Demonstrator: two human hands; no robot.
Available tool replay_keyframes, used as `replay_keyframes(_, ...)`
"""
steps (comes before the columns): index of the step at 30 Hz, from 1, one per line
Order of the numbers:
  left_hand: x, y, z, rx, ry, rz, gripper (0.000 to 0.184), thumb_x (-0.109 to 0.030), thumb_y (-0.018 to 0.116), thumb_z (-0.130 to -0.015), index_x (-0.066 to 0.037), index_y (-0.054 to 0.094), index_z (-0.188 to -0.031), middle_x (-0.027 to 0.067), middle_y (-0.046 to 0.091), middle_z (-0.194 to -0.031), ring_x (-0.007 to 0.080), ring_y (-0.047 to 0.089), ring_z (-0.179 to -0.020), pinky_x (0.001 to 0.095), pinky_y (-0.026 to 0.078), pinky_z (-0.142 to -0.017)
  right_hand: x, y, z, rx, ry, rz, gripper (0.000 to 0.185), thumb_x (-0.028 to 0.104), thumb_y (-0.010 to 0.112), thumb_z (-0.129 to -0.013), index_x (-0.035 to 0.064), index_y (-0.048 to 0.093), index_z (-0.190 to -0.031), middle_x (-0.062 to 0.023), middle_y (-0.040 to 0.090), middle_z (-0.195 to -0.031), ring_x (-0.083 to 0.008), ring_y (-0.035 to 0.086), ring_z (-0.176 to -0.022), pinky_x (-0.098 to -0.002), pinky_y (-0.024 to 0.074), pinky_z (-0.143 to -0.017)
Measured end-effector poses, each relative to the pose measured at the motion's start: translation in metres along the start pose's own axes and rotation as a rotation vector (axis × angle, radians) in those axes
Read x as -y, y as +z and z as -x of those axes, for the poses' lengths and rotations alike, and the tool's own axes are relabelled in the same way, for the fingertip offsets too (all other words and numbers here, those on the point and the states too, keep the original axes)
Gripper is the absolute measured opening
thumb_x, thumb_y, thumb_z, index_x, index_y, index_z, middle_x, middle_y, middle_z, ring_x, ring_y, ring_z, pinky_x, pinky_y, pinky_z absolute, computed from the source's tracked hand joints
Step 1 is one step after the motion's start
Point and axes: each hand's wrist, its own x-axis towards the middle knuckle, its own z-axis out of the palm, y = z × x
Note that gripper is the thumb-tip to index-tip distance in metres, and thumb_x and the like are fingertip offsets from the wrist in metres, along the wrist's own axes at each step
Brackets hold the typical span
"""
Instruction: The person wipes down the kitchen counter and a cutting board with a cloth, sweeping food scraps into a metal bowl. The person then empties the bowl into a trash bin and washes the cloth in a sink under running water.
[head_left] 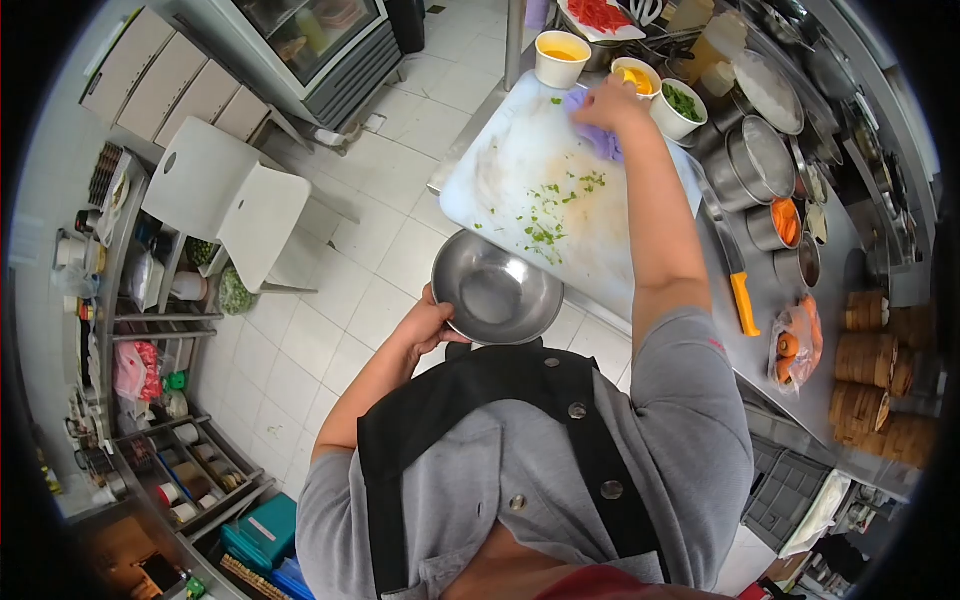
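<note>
My left hand [430, 322] grips the rim of a steel mixing bowl [497, 287], fingers closed at its left side. The bowl looks empty and is held just under the near edge of a white cutting board [505, 175]. At the board's far end my right hand [607, 107] is closed on a purple cloth [603, 145], pressing it to the surface. Chopped green herb bits [546, 225] are scattered over the board's near half. Just beyond my right hand stand paper tubs, one with orange-yellow pieces [636, 78] and another with chopped greens [680, 101].
A knife [739, 280] with an orange handle lies right of the board. Beyond it are steel pots [760, 160], a container of carrot slices [786, 222] and a bag of carrots [796, 345]. A white chair [255, 215] stands on the tiled floor to the left.
</note>
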Motion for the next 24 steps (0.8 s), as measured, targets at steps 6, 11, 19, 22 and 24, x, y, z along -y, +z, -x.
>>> replay_keyframes(6, 0.002, 0.0, 0.001, 0.01, -0.002, -0.009, 0.067, 0.008, 0.038, -0.071, -0.003, 0.01, -0.131, 0.0252, 0.039, -0.119, 0.0386, 0.059, -0.091, 0.0438, 0.058, -0.062, -0.005, 0.045, -0.075, 0.039, 0.071, -0.085, 0.031, 0.016, 0.05, -0.081, 0.0223, 0.06, -0.109, -0.007, 0.053, -0.119, -0.0254, 0.052, -0.11, -0.0393, 0.0436, -0.087)
replay_keyframes(11, 0.0, 0.001, 0.001, 0.001, -0.023, 0.037, 0.071, 0.008, 0.038, -0.073, -0.005, 0.004, -0.133, 0.0251, 0.037, -0.121, 0.0392, 0.058, -0.092, 0.0446, 0.058, -0.062, -0.007, 0.057, -0.075, 0.091, -0.026, -0.119, 0.034, 0.013, 0.047, -0.082, 0.0256, 0.06, -0.11, -0.0052, 0.055, -0.117, -0.025, 0.054, -0.107, -0.037, 0.0447, -0.086)
replay_keyframes(19, 0.003, -0.001, -0.007, -0.034, -0.029, -0.015, 0.064, 0.007, 0.039, -0.072, -0.003, 0.016, -0.131, 0.0243, 0.043, -0.117, 0.0371, 0.059, -0.092, 0.0425, 0.059, -0.06, -0.001, 0.054, -0.058, 0.004, -0.138, -0.132, 0.022, 0.012, 0.052, -0.077, 0.0224, 0.062, -0.093, -0.0038, 0.055, -0.101, -0.0244, 0.054, -0.096, -0.0333, 0.0424, -0.081)
replay_keyframes(22, 0.003, 0.0, -0.007, -0.011, -0.021, -0.005, 0.065, 0.007, 0.039, -0.072, -0.003, 0.015, -0.131, 0.0237, 0.043, -0.117, 0.0368, 0.059, -0.092, 0.0424, 0.059, -0.06, -0.002, 0.052, -0.048, -0.037, -0.33, -0.186, 0.024, 0.014, 0.056, -0.075, 0.0206, 0.059, -0.098, -0.0052, 0.055, -0.1, -0.0255, 0.052, -0.098, -0.0346, 0.0426, -0.08)
replay_keyframes(24, 0.002, 0.001, -0.007, -0.029, -0.035, -0.016, 0.065, 0.007, 0.039, -0.072, -0.003, 0.015, -0.131, 0.0233, 0.043, -0.117, 0.0367, 0.059, -0.092, 0.0425, 0.059, -0.06, -0.003, 0.05, -0.049, -0.13, -0.363, -0.25, 0.021, 0.016, 0.057, -0.076, 0.0177, 0.059, -0.097, -0.0074, 0.056, -0.101, -0.0268, 0.052, -0.1, -0.0367, 0.0427, -0.081)
